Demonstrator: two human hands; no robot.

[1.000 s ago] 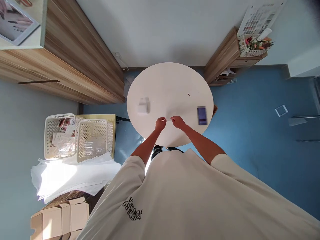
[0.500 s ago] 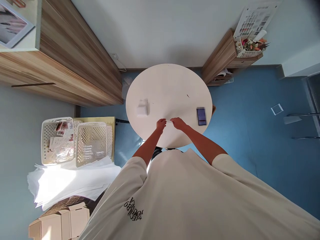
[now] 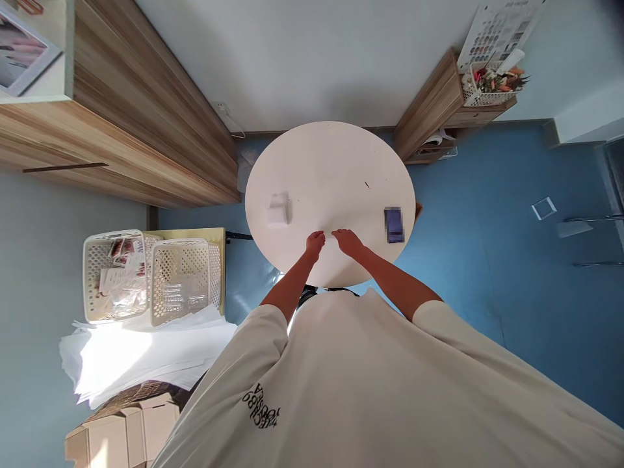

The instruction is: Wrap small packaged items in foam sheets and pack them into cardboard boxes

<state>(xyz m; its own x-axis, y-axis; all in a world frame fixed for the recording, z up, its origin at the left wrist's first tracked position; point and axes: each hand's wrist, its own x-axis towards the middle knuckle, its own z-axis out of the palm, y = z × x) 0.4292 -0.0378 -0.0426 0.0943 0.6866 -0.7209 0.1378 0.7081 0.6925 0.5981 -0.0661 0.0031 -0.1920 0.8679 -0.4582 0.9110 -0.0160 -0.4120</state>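
Note:
I stand at a round white table [image 3: 331, 162]. Both hands rest close together over its near edge. My left hand [image 3: 314, 243] and my right hand [image 3: 348, 240] are both pinched on the ends of a small thin white item [image 3: 331, 235] stretched between them; it is too small to name. A small white box [image 3: 279, 210] lies to the left of my hands. A dark blue phone-like object [image 3: 394, 224] lies to the right, near the table's rim.
Two white perforated baskets [image 3: 146, 276] with packets sit on a low yellow stand at the left, above a pile of white sheets [image 3: 141, 354] and cardboard boxes [image 3: 121, 435]. Wooden cabinets [image 3: 127, 123] flank the table; a basket of flowers [image 3: 492, 84] tops the right one. Blue floor surrounds the table.
The hands have stayed pinched together at the same spot; only the head view has shifted slightly.

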